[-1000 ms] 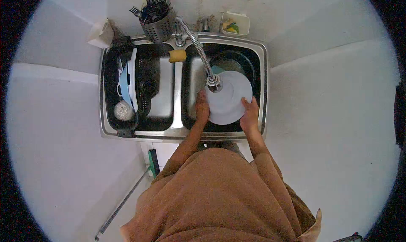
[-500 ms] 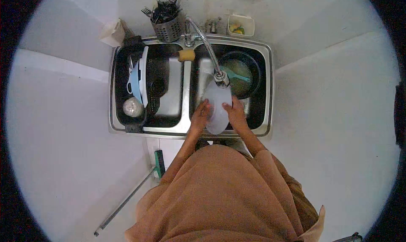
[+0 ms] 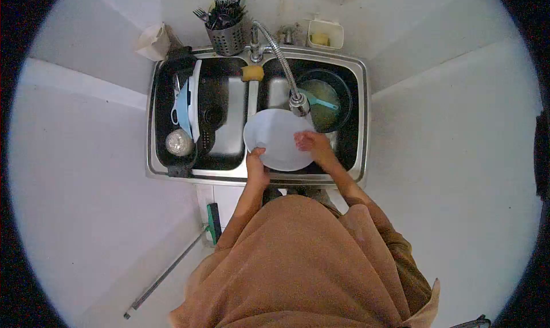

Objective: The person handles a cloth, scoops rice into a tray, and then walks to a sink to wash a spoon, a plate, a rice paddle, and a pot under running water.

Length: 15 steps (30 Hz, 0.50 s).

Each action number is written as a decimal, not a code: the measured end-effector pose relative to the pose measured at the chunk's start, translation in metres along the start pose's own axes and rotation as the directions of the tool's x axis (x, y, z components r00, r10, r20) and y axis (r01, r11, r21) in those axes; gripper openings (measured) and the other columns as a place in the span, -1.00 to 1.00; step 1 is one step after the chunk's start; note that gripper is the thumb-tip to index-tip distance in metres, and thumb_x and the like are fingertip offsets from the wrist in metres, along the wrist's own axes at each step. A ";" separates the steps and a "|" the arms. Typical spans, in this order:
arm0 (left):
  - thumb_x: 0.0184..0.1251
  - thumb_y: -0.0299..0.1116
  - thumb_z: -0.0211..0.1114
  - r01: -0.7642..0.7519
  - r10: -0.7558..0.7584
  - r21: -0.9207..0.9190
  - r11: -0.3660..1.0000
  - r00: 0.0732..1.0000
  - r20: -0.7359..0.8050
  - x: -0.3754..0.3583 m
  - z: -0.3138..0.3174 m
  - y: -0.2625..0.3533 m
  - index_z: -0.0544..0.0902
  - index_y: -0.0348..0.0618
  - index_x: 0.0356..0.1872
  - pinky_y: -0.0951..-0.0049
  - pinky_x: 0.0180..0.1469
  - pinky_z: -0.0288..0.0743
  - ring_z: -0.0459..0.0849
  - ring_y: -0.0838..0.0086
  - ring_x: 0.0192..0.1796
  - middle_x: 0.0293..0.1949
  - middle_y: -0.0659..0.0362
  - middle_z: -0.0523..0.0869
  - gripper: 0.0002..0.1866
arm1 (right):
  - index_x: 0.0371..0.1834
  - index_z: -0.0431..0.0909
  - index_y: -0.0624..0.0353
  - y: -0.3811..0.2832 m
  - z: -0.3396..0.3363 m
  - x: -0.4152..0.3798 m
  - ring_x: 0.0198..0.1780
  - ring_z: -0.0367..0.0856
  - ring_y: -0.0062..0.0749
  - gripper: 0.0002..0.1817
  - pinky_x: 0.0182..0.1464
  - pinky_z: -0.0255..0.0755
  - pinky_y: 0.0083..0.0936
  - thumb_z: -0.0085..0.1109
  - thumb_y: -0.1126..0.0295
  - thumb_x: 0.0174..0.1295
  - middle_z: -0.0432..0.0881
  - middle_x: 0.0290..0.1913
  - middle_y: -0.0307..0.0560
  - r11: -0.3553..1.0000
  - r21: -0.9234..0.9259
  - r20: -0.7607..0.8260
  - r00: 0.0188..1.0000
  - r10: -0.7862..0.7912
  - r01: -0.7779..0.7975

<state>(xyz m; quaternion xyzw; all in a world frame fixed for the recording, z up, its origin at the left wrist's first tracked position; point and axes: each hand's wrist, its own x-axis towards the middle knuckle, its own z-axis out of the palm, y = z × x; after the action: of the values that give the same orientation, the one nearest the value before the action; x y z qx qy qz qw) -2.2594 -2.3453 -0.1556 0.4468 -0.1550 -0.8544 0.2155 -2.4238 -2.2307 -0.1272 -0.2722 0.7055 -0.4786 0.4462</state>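
Observation:
A round white plate (image 3: 279, 139) is tilted toward me over the right sink basin, its broad face showing. My left hand (image 3: 257, 166) grips its lower left rim, thumb on the face and the other fingers hidden behind. At the plate's right side, my right hand (image 3: 315, 147) lies over the face, its pinkish fingers smeared by motion. Just above the plate's top edge hangs the faucet head (image 3: 299, 105) on a coiled metal spout. Behind the right hand, a dark round pan (image 3: 348, 99) with cloudy liquid holds a turquoise-handled utensil (image 3: 325, 104).
In the left basin, a dark rack (image 3: 181, 171) carries a white dish (image 3: 196, 101), a light blue item (image 3: 183, 110) and a clear glass (image 3: 179, 142). A yellow sponge (image 3: 252, 73) sits on the divider. Behind stand a cutlery holder (image 3: 228, 40) and a white container (image 3: 326, 34).
The plate has turned from nearly edge-on to face me. My left hand has moved left and down to its rim; my right hand has shifted onto its face.

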 end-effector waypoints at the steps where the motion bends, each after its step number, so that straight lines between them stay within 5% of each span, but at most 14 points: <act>1: -0.11 -0.43 0.09 0.024 -0.024 -0.015 1.000 1.000 0.002 0.000 -0.002 -0.001 0.38 -0.22 -0.03 0.24 0.03 0.39 0.50 0.22 -0.07 -0.12 0.06 0.50 -0.53 | -0.14 0.49 0.29 0.006 -0.009 0.013 -0.14 0.56 -0.34 -0.73 -0.12 0.48 -0.42 0.02 0.33 0.19 0.57 -0.22 -0.05 0.974 0.218 -0.057 0.995 0.081 -0.067; 4: -0.08 -0.44 0.09 0.103 -0.102 -0.044 0.994 0.995 0.010 0.003 -0.006 -0.009 0.42 -0.28 -0.09 0.22 0.06 0.37 0.49 0.21 -0.04 -0.14 0.05 0.52 -0.59 | -0.15 0.47 0.36 0.036 -0.024 0.049 -0.17 0.57 -0.33 -0.75 -0.09 0.50 -0.45 -0.03 0.40 0.20 0.55 -0.21 -0.04 0.826 0.561 0.022 0.996 -0.086 0.059; 6: -0.07 -0.45 0.09 0.153 -0.153 -0.048 0.987 0.988 0.009 0.004 -0.004 -0.013 0.43 -0.31 -0.12 0.21 0.07 0.36 0.49 0.20 -0.03 -0.14 0.03 0.53 -0.62 | -0.18 0.48 0.39 0.117 -0.028 0.114 -0.19 0.58 -0.32 -0.75 -0.08 0.51 -0.47 -0.05 0.42 0.21 0.55 -0.19 -0.02 0.981 0.143 -0.070 0.990 -0.119 0.128; 8: -0.06 -0.47 0.10 0.170 -0.169 -0.039 0.985 0.985 0.030 0.005 0.000 -0.016 0.43 -0.33 -0.13 0.20 0.09 0.35 0.49 0.20 -0.02 -0.15 0.02 0.53 -0.63 | -0.21 0.50 0.39 0.139 -0.027 0.134 -0.20 0.58 -0.32 -0.77 -0.09 0.51 -0.48 -0.05 0.43 0.20 0.55 -0.19 -0.03 0.982 -0.101 -0.154 0.972 -0.176 0.161; 15: -0.08 -0.58 0.09 0.226 -0.201 -0.112 0.968 0.959 0.200 0.052 -0.007 -0.059 0.42 -0.36 -0.15 0.19 0.09 0.37 0.50 0.18 -0.06 -0.18 0.03 0.53 -0.65 | -0.32 0.59 0.26 -0.011 -0.004 0.058 -0.23 0.58 -0.38 -0.86 -0.17 0.46 -0.38 0.06 0.48 0.10 0.60 -0.31 -0.07 0.956 -0.290 -0.076 0.995 -0.070 0.046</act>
<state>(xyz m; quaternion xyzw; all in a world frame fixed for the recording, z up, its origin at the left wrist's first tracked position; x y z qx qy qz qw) -2.2940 -2.3217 -0.2229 0.3631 -0.0676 -0.9193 0.1358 -2.4539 -2.2808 -0.1378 -0.3342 0.7778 -0.3947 0.3571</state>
